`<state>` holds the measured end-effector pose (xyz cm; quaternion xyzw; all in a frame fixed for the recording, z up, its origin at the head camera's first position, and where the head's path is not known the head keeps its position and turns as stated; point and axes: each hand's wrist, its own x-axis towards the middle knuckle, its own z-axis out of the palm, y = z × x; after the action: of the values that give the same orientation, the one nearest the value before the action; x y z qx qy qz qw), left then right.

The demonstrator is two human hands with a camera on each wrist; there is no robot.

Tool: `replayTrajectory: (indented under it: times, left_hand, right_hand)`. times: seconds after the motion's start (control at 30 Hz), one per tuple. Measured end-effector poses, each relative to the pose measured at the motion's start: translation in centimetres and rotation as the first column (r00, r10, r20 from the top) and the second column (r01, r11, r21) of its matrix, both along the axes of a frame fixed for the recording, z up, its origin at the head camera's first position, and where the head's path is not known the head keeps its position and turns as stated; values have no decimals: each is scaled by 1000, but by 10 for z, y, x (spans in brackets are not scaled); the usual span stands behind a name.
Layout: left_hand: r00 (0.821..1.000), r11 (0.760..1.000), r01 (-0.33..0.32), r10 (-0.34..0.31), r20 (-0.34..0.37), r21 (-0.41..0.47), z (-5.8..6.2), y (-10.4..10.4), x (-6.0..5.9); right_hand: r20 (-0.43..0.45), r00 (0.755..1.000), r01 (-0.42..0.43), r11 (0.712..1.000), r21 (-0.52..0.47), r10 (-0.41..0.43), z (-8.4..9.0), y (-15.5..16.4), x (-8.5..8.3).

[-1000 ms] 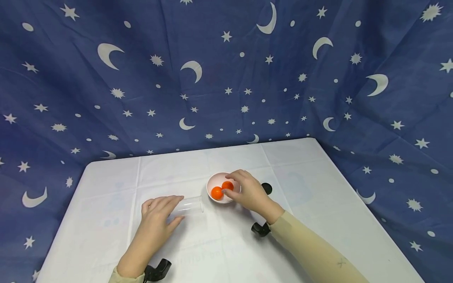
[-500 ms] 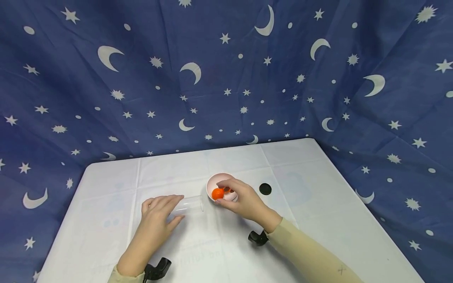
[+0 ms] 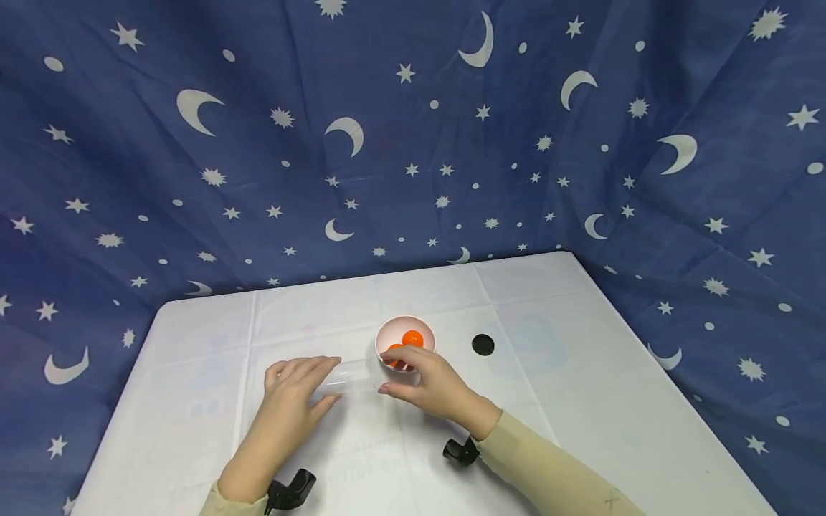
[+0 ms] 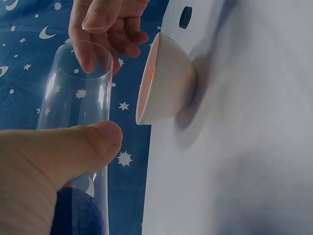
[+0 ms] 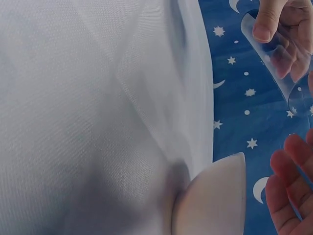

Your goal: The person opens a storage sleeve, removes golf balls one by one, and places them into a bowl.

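Note:
My left hand [image 3: 290, 398] grips a clear, tube-shaped glass [image 3: 351, 374] lying on its side, its mouth facing right. In the left wrist view, the thumb lies along the glass wall [image 4: 100, 105]. Just right of that mouth is my right hand [image 3: 435, 383], fingers loosely bent and apart, with nothing visible between them. Whether it touches the rim I cannot tell. Behind its fingers stands a small pale pink bowl [image 3: 390, 331] holding two orange balls [image 3: 413, 338]; the nearer ball is partly hidden by the fingers.
A flat black disc [image 3: 482, 345] lies on the white tablecloth [image 3: 548, 401], right of the bowl. A blue curtain [image 3: 387, 143] with stars and moons hangs behind and beside the table. Black wrist cameras [image 3: 461, 452] stick out near both wrists.
My right hand has come away from over the bowl, moving left and nearer to me, to the glass's mouth. Both balls remain in the bowl. The left hand has shifted slightly right with the glass.

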<state>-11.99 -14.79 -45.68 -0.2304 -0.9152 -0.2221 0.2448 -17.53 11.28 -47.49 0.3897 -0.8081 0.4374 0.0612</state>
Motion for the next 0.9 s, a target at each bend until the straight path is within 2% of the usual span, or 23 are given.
replayTrajectory:
  times: [0.33,0.7,0.9]
  left_hand:
    - [1000,1000,17,-17,3,-21,-2,4,-1]
    - [1000,999,-22,22,2,-48,2,5,2]
    - [1000,996,-27,26,-8,-88,3,3,1]
  right_hand:
    - [26,999,-35,999,-6,35,-1,-2,-1]
    - [58,998,-17,1000,18,16,-9,-8,3]
    - [35,999,-18,1000,17,17,-11,-11,3]
